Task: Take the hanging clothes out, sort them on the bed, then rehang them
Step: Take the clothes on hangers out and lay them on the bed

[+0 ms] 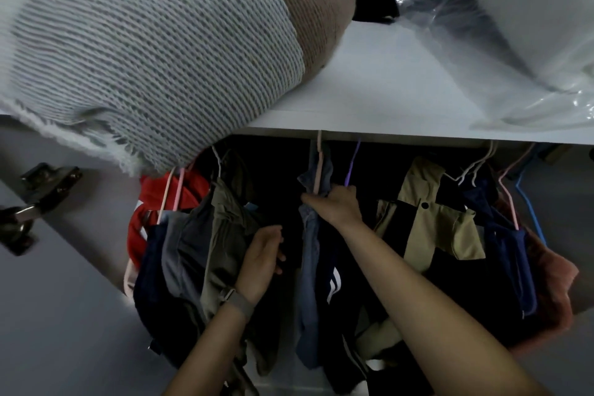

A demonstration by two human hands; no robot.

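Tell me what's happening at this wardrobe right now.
A person is reaching into the open wardrobe. Their right hand grips a blue-grey garment near the top of its pink hanger, while the left hand rests open against the olive garment beside it. The clothes are all still hanging under the white shelf.

white shelf (385, 80): knit sweater (154, 51), plastic-wrapped bundle (527, 26) on top.
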